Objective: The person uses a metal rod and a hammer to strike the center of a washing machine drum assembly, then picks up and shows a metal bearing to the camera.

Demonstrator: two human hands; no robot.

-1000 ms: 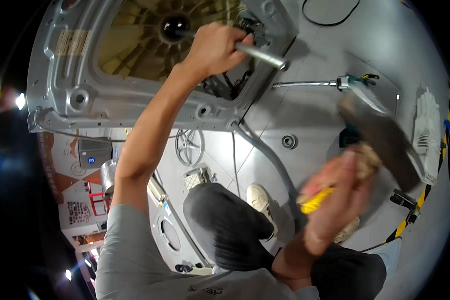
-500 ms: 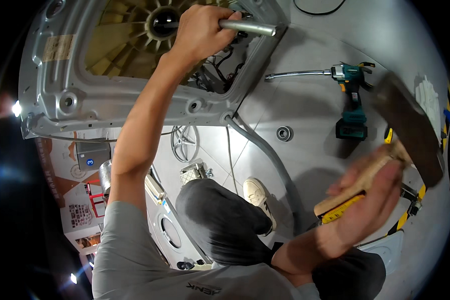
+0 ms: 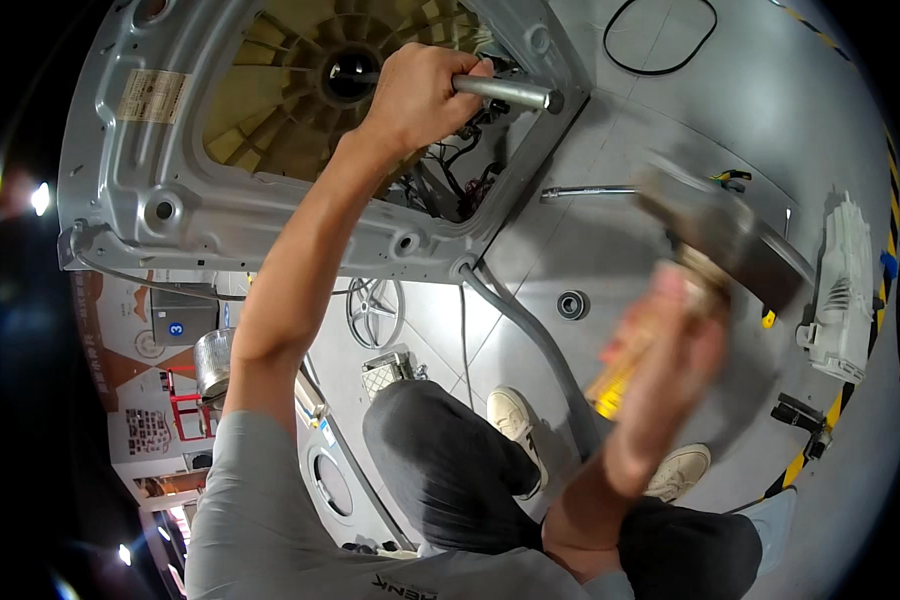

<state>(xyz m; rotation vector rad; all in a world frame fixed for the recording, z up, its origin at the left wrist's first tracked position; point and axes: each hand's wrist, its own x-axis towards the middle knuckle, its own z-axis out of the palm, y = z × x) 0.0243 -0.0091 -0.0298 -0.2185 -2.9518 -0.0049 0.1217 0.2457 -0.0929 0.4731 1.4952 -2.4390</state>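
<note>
My left hand [image 3: 425, 95] is closed around a metal rod [image 3: 510, 94]. The rod's thin dark end reaches the round hub opening [image 3: 348, 76] of a yellowish ribbed tub [image 3: 255, 95], and its thick end sticks out to the right. Around the tub stands a grey sheet-metal washing machine cabinet [image 3: 300, 215]. To the right, my right hand [image 3: 670, 335], blurred by motion, grips the wooden handle of a hammer [image 3: 735, 240]. The hammer's heavy head is in the air, apart from the rod, and covers most of a power tool on the floor.
On the floor lie a ring-shaped bearing [image 3: 572, 305], a long metal extension bar [image 3: 585, 191], a black belt [image 3: 660, 72] and a white plastic part [image 3: 838, 295]. A grey hose [image 3: 540, 335] runs down from the cabinet. A spoked pulley wheel [image 3: 375, 313] lies below it.
The hammer in my right hand has swung left and nearer to the rod. My left hand still holds the rod at the hub; the whole view has shifted slightly.
</note>
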